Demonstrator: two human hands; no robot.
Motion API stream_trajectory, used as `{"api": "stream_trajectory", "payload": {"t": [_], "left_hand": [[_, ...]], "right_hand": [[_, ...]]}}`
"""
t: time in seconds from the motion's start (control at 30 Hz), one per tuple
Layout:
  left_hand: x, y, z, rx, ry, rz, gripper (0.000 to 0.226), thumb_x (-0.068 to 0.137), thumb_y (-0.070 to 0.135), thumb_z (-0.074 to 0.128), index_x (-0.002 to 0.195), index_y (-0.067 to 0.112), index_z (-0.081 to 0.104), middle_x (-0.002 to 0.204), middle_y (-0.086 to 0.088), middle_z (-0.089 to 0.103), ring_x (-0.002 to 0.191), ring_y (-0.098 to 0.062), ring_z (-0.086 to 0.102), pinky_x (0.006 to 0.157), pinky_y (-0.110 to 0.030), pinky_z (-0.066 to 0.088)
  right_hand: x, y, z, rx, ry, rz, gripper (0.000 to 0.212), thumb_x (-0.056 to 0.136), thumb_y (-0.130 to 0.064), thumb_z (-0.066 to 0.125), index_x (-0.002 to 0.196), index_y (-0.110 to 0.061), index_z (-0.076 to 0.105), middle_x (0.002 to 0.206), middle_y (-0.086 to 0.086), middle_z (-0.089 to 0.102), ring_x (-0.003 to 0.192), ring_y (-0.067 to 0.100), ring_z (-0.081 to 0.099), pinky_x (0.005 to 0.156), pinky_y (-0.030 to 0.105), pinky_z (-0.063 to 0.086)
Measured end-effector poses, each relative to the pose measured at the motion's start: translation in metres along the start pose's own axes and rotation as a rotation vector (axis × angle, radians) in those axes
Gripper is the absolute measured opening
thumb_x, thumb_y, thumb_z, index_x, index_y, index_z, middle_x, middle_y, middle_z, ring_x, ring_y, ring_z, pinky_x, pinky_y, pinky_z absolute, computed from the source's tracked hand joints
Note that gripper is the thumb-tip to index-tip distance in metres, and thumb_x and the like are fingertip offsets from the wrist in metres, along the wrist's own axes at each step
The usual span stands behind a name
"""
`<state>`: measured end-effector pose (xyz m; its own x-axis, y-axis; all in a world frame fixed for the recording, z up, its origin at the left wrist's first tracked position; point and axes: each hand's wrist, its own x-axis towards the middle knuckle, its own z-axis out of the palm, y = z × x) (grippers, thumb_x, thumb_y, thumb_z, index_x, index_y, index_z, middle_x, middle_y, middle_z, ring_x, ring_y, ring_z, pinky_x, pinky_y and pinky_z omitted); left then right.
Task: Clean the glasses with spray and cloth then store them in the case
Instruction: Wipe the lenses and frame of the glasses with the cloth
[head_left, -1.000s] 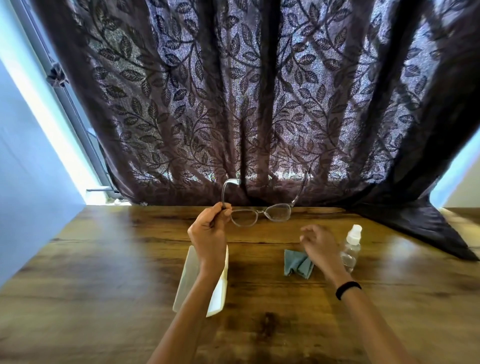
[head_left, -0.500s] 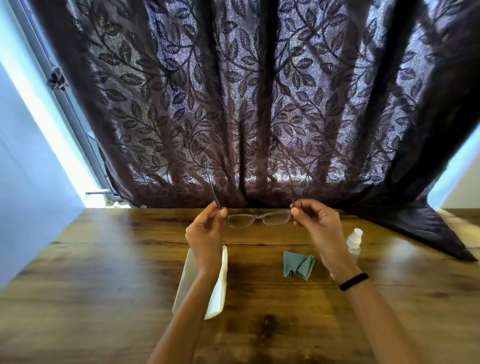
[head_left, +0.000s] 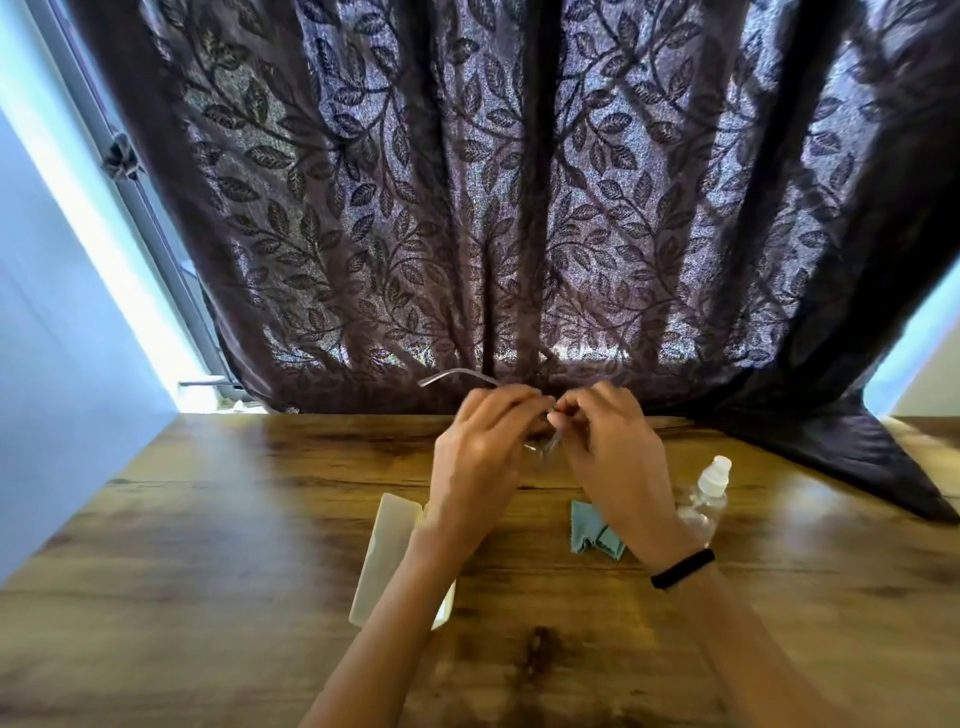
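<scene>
Fingers: both sets are pinched together around the glasses (head_left: 540, 441), the fingertips of the two hands almost meeting at the frame's middle; little of the frame shows between them.
Left hand (head_left: 480, 457): closed on the glasses from the 9 o'clock side, with one temple arm sticking out past the knuckles toward 10 o'clock.
Right hand (head_left: 613, 452): closed on the glasses from the 3 o'clock side, a black band on its wrist.
Glasses: held up off the wooden table (head_left: 208, 571), at about 12 o'clock from the other items and in front of the leaf-patterned curtain (head_left: 493, 208); the lenses are mostly hidden (I cannot tell whether the second temple is folded or open).
Cloth (head_left: 595, 532): crumpled on the table just under the right wrist, untouched by either hand.
Spray bottle (head_left: 704, 499): standing at 3 o'clock of the cloth, cap on, nobody holding it.
Case (head_left: 387, 558): pale, lying under the left forearm at 9 o'clock of the cloth; whether it is open I cannot tell.
Done so far: by my reading only the pick-up, since neither hand is on the spray or the cloth.
Left to do: spraying, wiping, folding the temples, placing the glasses in the case and closing it, which looks like nearly the whole job.
</scene>
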<state>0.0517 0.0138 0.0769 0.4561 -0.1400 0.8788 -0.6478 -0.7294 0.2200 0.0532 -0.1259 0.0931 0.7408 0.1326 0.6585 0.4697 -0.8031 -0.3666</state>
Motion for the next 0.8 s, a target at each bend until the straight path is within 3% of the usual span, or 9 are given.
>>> {"api": "stream_trajectory", "payload": {"t": [0.13, 0.33, 0.5, 0.63, 0.73, 0.8], "left_hand": [[0.008, 0.003, -0.003, 0.029, -0.185, 0.095, 0.027, 0.085, 0.018, 0.048, 0.104, 0.01, 0.064, 0.1, -0.004, 0.068, 0.089, -0.017, 0.056, 0.062, -0.034, 0.055], [0.01, 0.007, -0.008, 0.034, -0.284, -0.001, 0.026, 0.077, 0.008, 0.058, 0.103, 0.014, 0.058, 0.088, -0.006, 0.068, 0.077, -0.026, 0.061, 0.053, -0.04, 0.054], [0.013, 0.008, -0.011, -0.033, -0.239, -0.098, 0.025, 0.075, 0.015, 0.05, 0.095, 0.011, 0.064, 0.085, -0.007, 0.069, 0.074, -0.026, 0.064, 0.056, -0.039, 0.053], [0.01, 0.005, -0.012, -0.069, -0.221, -0.134, 0.03, 0.077, 0.009, 0.053, 0.103, 0.011, 0.068, 0.094, -0.004, 0.069, 0.079, -0.02, 0.065, 0.066, -0.034, 0.054], [0.005, -0.007, -0.014, -0.048, -0.169, -0.188, 0.025, 0.078, -0.003, 0.061, 0.098, 0.009, 0.071, 0.092, -0.003, 0.068, 0.076, -0.015, 0.064, 0.068, -0.03, 0.053], [0.002, -0.014, -0.017, -0.07, -0.108, -0.229, 0.016, 0.077, -0.001, 0.068, 0.09, 0.006, 0.072, 0.088, -0.004, 0.069, 0.073, -0.011, 0.063, 0.068, -0.023, 0.052]], "right_hand": [[-0.004, -0.006, -0.001, -0.101, -0.023, -0.036, 0.017, 0.078, -0.013, 0.064, 0.094, -0.01, 0.061, 0.091, 0.004, 0.059, 0.088, 0.021, 0.054, 0.057, 0.028, 0.046], [-0.005, -0.004, 0.0, -0.088, -0.065, -0.04, 0.023, 0.073, -0.007, 0.068, 0.095, -0.008, 0.062, 0.089, 0.004, 0.059, 0.087, 0.023, 0.053, 0.057, 0.031, 0.048], [-0.002, 0.0, 0.004, 0.107, -0.096, -0.029, 0.022, 0.079, -0.006, 0.062, 0.101, -0.011, 0.062, 0.092, 0.001, 0.057, 0.092, 0.018, 0.048, 0.069, 0.031, 0.048], [-0.004, 0.0, 0.002, 0.289, -0.029, 0.014, 0.021, 0.09, -0.014, 0.054, 0.109, -0.011, 0.061, 0.101, 0.002, 0.06, 0.098, 0.016, 0.052, 0.083, 0.028, 0.046], [-0.007, 0.007, -0.005, 0.322, 0.111, 0.046, 0.018, 0.091, -0.015, 0.051, 0.103, -0.008, 0.063, 0.094, -0.001, 0.061, 0.087, 0.016, 0.058, 0.075, 0.029, 0.049], [-0.012, 0.019, -0.006, 0.282, 0.154, 0.079, 0.014, 0.09, -0.008, 0.053, 0.099, -0.006, 0.063, 0.09, -0.001, 0.06, 0.081, 0.016, 0.058, 0.07, 0.026, 0.046]]}}
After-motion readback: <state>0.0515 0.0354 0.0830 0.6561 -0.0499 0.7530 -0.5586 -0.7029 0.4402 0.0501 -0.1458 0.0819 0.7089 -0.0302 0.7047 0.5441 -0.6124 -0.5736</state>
